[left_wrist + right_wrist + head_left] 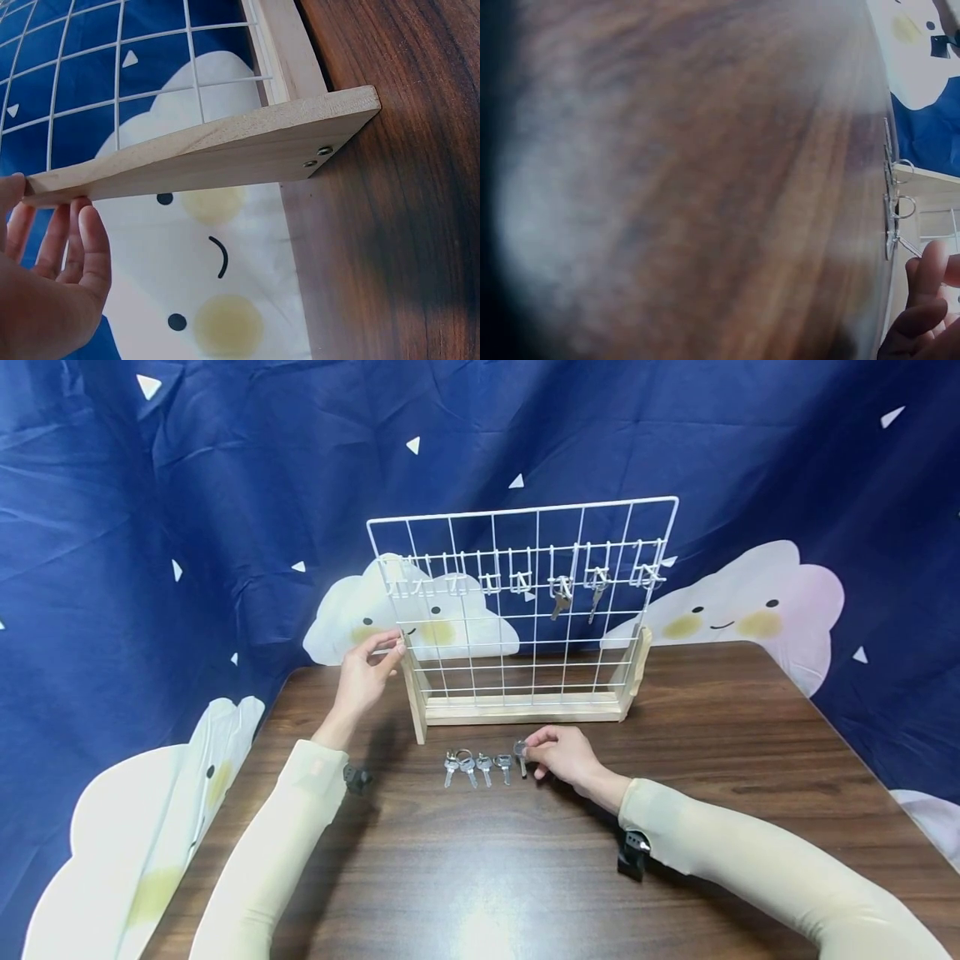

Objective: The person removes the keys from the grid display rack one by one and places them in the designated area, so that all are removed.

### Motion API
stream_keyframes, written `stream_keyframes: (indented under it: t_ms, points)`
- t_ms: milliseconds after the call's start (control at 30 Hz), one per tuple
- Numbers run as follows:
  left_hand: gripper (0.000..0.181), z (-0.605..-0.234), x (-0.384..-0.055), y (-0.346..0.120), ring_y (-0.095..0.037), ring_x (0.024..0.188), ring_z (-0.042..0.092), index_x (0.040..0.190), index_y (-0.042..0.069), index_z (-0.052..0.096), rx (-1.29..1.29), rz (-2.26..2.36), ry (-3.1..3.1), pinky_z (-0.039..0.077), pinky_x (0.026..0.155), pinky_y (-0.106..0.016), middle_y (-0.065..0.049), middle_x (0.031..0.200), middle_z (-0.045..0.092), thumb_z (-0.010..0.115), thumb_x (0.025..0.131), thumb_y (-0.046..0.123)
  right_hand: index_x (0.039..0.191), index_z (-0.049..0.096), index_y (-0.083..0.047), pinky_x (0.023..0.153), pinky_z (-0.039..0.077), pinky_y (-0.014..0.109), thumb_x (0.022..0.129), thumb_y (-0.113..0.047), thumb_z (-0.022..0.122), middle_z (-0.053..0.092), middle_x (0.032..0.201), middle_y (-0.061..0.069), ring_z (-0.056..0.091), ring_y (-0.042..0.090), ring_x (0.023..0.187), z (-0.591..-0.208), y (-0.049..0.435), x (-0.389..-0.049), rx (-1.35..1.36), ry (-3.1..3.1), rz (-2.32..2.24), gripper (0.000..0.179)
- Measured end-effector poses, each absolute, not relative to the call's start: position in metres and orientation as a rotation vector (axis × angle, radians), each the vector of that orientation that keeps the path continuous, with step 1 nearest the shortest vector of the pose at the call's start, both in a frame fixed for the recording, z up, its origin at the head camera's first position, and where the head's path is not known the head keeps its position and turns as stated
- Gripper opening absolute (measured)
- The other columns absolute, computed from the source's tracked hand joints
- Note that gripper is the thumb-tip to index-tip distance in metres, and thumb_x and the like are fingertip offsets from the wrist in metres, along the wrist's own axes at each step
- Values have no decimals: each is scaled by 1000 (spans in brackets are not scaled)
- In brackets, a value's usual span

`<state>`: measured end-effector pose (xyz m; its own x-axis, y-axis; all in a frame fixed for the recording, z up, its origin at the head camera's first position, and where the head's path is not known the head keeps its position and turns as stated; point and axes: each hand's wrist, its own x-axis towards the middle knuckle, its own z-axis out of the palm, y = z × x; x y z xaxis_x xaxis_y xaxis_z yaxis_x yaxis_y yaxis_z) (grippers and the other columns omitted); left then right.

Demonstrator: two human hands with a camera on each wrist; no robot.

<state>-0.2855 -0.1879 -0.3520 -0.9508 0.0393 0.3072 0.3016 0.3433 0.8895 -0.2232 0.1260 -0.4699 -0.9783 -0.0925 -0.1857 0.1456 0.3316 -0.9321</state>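
Observation:
My right hand [566, 757] pinches a silver key [521, 758] at its head between thumb and fingers, low over the table. To its left, several more keys with rings [485, 768] lie in a row on the wood. My left hand [363, 675] holds the upper end of the wooden side post [202, 154] of a rack, thumb on one side and fingers on the other. The rack carries a white wire grid [517, 643] with a row of hooks [521, 582]. Towards the right, keys [561, 600] hang on hooks. In the right wrist view, my right hand [930, 307] shows only at the lower right corner.
The brown wooden table [420, 860] carries the rack near its back edge. The rack's wooden base bar [517, 710] lies just behind the row of keys. A dark blue cloth [262, 468] with clouds hangs behind. Each wrist wears a small black camera [633, 853].

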Motion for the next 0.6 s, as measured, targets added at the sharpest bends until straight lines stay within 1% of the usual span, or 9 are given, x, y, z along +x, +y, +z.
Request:
stream_keyframes:
  t_ms: [67, 233, 367, 600]
  points:
    - [39, -352, -285, -188, -45, 111, 66, 132, -2, 60, -306, -1654, -2372, 57, 70, -11, -28, 130, 63, 66, 97, 14, 100, 71, 0, 51, 54, 22, 84, -8, 73, 78, 85, 10, 62, 10, 48, -471, 126, -222, 45, 2403, -1683, 17]
    - [39, -352, -285, -188, -45, 111, 67, 132, -2, 60, -305, -1654, -2371, 58, 70, -12, -28, 130, 63, 66, 97, 14, 99, 73, -1, 50, 53, 20, 85, -8, 72, 75, 78, 4, 62, 9, 48, -474, 125, -221, 66, 2439, -1631, 16]
    - [39, -351, -284, -188, -45, 110, 67, 132, -3, 60, -306, -1644, -2371, 57, 69, -11, -28, 129, 63, 66, 97, 13, 99, 74, -2, 49, 52, 18, 86, -8, 72, 74, 75, 3, 63, 9, 48, -475, 125, -221, 71, 2449, -1605, 14]
    - [39, -352, -284, -187, -45, 110, 67, 132, -2, 61, -304, -1634, -2373, 56, 68, -10, -27, 130, 63, 66, 97, 14, 104, 74, -2, 50, 53, 19, 87, -9, 74, 74, 80, 4, 64, 9, 48, -475, 125, -222, 83, 2423, -1600, 19]
